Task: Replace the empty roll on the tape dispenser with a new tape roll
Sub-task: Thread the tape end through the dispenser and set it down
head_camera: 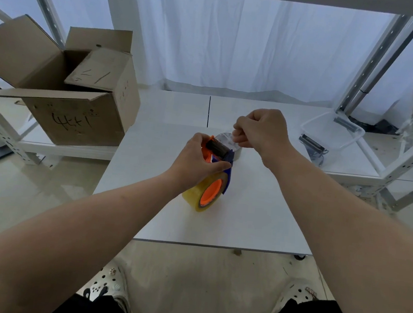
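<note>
A blue and orange tape dispenser (pixel 221 157) stands on the white table (pixel 257 224) with a yellowish clear tape roll (pixel 203 194) mounted on its orange hub. My left hand (pixel 197 160) grips the dispenser's body from the left. My right hand (pixel 260 131) is just beyond the serrated blade, its fingers pinched on the clear tape end (pixel 227 139) pulled out over the blade. A pale roll-like object (pixel 237 153) shows partly behind the dispenser; I cannot tell what it is.
An open cardboard box (pixel 79 98) sits on a low shelf at the left. A clear plastic tub (pixel 333 135) with dark tools stands at the right, beside a white metal rack (pixel 375 71). White curtains hang behind the table.
</note>
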`<state>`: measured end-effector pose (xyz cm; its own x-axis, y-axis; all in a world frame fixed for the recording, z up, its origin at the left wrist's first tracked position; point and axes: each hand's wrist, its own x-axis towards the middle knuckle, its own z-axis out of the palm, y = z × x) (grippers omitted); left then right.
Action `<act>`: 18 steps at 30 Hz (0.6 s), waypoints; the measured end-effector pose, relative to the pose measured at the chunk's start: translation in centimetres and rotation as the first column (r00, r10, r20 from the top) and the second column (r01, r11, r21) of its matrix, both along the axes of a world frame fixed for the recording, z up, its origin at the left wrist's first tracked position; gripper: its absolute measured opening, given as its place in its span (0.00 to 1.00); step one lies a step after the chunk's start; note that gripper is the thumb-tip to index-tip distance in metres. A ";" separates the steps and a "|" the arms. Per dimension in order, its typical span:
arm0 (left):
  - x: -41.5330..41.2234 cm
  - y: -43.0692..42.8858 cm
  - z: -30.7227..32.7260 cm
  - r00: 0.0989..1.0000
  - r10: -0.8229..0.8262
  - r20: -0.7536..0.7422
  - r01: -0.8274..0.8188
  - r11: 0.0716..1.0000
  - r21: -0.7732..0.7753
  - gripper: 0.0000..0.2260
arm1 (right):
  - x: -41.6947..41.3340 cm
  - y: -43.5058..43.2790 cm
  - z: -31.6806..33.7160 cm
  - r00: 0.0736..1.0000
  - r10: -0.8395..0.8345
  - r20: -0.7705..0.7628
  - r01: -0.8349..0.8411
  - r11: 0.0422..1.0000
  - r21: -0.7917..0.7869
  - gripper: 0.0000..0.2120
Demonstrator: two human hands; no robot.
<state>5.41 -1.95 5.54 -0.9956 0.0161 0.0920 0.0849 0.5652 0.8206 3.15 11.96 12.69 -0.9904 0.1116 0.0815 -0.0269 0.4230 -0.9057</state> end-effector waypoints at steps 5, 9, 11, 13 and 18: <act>0.0 -0.2 0.1 1.000 0.008 0.010 -0.008 1.000 0.009 0.31 | 0.1 -0.6 0.4 0.990 0.123 -0.066 -0.122 0.992 0.025 0.06; -0.2 -0.3 0.1 1.000 0.018 0.026 -0.019 1.000 0.022 0.30 | 0.3 -1.6 0.6 0.951 0.279 -0.134 -0.262 0.956 0.131 0.04; -0.1 -0.3 0.0 1.000 0.016 0.021 -0.016 1.000 0.019 0.29 | 0.3 -1.7 0.4 0.946 0.298 -0.126 -0.279 0.949 0.150 0.05; 0.0 -0.1 -0.1 1.000 -0.002 0.012 0.002 1.000 0.006 0.30 | 0.2 -1.7 0.2 0.952 0.294 -0.089 -0.286 0.954 0.090 0.05; 0.1 0.0 -0.2 1.000 -0.012 -0.002 0.012 1.000 -0.028 0.30 | 0.2 -1.9 0.2 0.960 0.278 -0.036 -0.277 0.960 0.038 0.01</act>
<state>5.51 -1.95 5.34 -0.9952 0.0303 0.0934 0.0933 0.5872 0.8040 3.38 10.11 12.84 -0.9779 -0.1701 0.1216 -0.1838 0.4223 -0.8876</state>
